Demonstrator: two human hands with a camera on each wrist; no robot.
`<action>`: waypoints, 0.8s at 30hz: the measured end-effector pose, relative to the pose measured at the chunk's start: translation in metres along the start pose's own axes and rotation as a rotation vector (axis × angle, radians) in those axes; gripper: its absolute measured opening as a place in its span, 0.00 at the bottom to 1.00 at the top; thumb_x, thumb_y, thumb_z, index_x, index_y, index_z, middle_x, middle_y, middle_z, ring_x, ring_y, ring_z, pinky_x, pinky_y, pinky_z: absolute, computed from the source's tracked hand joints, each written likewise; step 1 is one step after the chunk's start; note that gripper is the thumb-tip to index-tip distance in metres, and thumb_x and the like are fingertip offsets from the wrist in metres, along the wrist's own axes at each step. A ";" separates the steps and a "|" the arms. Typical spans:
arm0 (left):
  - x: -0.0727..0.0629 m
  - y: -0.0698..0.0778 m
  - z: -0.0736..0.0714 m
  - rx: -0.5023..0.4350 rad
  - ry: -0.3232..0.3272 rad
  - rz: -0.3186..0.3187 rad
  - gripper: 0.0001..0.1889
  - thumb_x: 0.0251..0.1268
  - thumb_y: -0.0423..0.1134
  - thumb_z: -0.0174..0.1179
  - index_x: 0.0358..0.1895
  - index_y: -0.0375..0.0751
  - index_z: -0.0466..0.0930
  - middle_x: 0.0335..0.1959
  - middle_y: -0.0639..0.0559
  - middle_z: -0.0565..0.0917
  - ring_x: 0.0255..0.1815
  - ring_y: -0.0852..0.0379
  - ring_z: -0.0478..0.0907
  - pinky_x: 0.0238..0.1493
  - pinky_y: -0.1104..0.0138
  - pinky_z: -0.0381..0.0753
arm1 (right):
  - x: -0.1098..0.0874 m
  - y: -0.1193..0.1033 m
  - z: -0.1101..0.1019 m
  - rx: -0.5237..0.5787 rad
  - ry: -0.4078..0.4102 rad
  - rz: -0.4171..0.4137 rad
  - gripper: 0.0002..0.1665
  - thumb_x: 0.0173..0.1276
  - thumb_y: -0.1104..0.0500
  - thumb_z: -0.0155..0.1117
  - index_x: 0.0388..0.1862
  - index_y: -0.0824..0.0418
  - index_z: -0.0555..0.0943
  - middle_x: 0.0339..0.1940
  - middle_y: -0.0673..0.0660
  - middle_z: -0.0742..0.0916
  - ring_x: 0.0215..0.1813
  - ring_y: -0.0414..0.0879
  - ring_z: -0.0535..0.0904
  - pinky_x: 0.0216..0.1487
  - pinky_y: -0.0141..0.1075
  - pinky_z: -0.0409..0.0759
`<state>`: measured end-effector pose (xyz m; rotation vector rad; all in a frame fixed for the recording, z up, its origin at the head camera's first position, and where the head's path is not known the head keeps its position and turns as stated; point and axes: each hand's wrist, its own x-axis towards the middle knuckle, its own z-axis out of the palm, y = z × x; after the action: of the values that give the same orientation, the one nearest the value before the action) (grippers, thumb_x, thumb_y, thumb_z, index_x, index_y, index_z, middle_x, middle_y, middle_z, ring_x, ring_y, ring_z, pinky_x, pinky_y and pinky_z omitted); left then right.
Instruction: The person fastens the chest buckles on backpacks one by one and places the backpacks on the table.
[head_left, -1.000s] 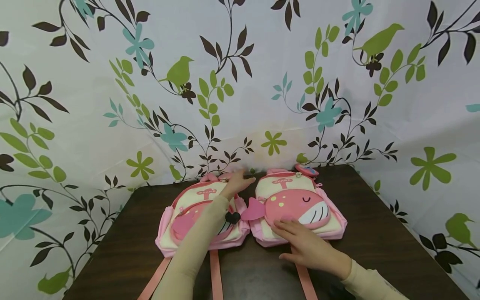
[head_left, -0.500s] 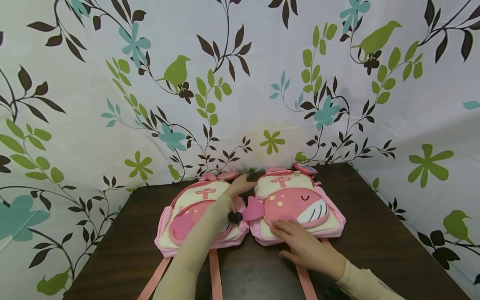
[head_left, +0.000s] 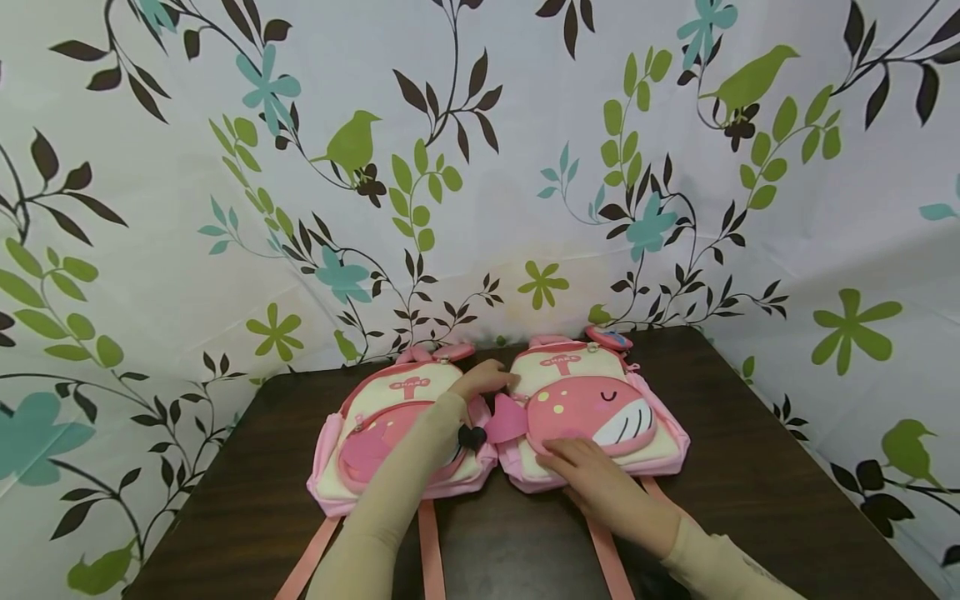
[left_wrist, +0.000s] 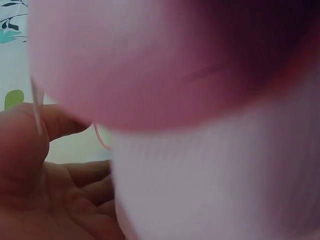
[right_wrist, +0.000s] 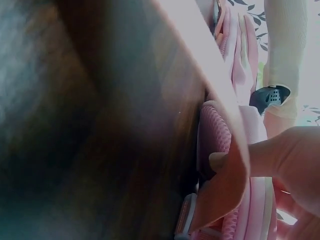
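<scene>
Two small pink-and-cream children's backpacks lie side by side, whale pockets facing up. My left arm crosses the left backpack [head_left: 378,398]. Beyond it, my left hand [head_left: 480,380] is at the upper left side of the right backpack [head_left: 538,375], fingertips by its edge. In the left wrist view the thumb and fingers are apart, partly hidden by blurred pink and cream fabric [left_wrist: 135,95]. My right hand [head_left: 611,493] grips the right backpack's bottom edge, fingers over the whale pocket [head_left: 577,408]. In the right wrist view the thumb [right_wrist: 235,160] is underneath, beside a pink strap [right_wrist: 217,197].
Both backpacks rest on a dark wooden table [head_left: 247,467], against a patterned curtain [head_left: 480,167]. Pink straps [head_left: 431,550] trail toward the near edge. A pink whale tail [head_left: 507,418] and a black heart-shaped piece [head_left: 472,437] are between the bags.
My left hand has moved from the left backpack's top right corner to the right backpack's left side. The right thumb has slipped under the right backpack's bottom edge.
</scene>
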<state>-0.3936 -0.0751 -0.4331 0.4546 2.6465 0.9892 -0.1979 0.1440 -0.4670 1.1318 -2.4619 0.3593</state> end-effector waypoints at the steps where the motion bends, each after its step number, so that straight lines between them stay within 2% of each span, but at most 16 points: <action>1: 0.000 0.000 0.000 -0.015 -0.012 0.013 0.18 0.69 0.46 0.60 0.43 0.30 0.84 0.36 0.47 0.83 0.37 0.54 0.78 0.42 0.64 0.77 | 0.000 0.000 0.001 -0.003 0.005 -0.002 0.34 0.54 0.68 0.79 0.62 0.58 0.80 0.61 0.60 0.81 0.61 0.55 0.76 0.61 0.52 0.76; 4: 0.003 -0.002 0.000 -0.069 -0.061 0.044 0.15 0.68 0.44 0.60 0.27 0.36 0.82 0.22 0.54 0.75 0.24 0.60 0.69 0.31 0.68 0.69 | 0.001 0.002 0.002 -0.017 0.022 -0.013 0.34 0.53 0.67 0.80 0.61 0.58 0.81 0.59 0.59 0.81 0.60 0.54 0.77 0.60 0.51 0.76; 8: 0.008 -0.006 -0.001 -0.098 -0.111 0.082 0.16 0.66 0.43 0.61 0.21 0.42 0.79 0.18 0.56 0.72 0.21 0.62 0.66 0.28 0.68 0.68 | 0.001 0.003 0.003 -0.030 0.036 -0.025 0.33 0.52 0.66 0.81 0.59 0.58 0.82 0.58 0.58 0.82 0.58 0.53 0.77 0.59 0.50 0.76; 12: 0.009 -0.006 0.000 -0.111 -0.121 0.066 0.14 0.65 0.42 0.62 0.22 0.40 0.80 0.18 0.55 0.73 0.20 0.62 0.66 0.26 0.68 0.68 | 0.003 0.006 0.002 -0.016 0.044 -0.037 0.32 0.50 0.67 0.80 0.57 0.58 0.83 0.56 0.58 0.83 0.57 0.53 0.78 0.58 0.50 0.78; 14: 0.006 -0.002 0.001 -0.112 -0.110 0.040 0.13 0.67 0.40 0.61 0.24 0.37 0.79 0.19 0.55 0.72 0.20 0.61 0.66 0.27 0.68 0.67 | 0.004 0.007 0.000 0.004 0.050 -0.042 0.32 0.49 0.68 0.79 0.56 0.59 0.83 0.55 0.58 0.83 0.56 0.53 0.79 0.57 0.50 0.78; 17: 0.000 0.003 0.001 -0.115 -0.106 0.040 0.13 0.69 0.39 0.59 0.25 0.37 0.77 0.18 0.56 0.71 0.20 0.61 0.65 0.25 0.68 0.66 | 0.006 0.010 -0.005 0.056 0.039 -0.027 0.32 0.50 0.69 0.78 0.57 0.59 0.83 0.55 0.58 0.83 0.56 0.53 0.79 0.57 0.51 0.78; 21: -0.003 0.006 -0.002 -0.193 -0.133 0.028 0.12 0.71 0.39 0.58 0.28 0.39 0.75 0.19 0.57 0.71 0.21 0.61 0.67 0.25 0.69 0.68 | 0.007 0.014 -0.013 0.116 0.048 0.007 0.31 0.53 0.67 0.76 0.58 0.58 0.83 0.56 0.58 0.83 0.57 0.54 0.78 0.57 0.52 0.78; 24: -0.003 0.008 -0.004 -0.256 -0.135 0.018 0.11 0.71 0.41 0.58 0.33 0.37 0.77 0.24 0.55 0.72 0.24 0.62 0.69 0.27 0.70 0.70 | 0.009 0.016 -0.019 0.144 0.115 0.009 0.30 0.53 0.67 0.77 0.57 0.58 0.84 0.56 0.59 0.83 0.57 0.55 0.78 0.55 0.52 0.79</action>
<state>-0.3908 -0.0729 -0.4240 0.4685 2.3598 1.2362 -0.2108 0.1562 -0.4468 1.1237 -2.3735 0.5963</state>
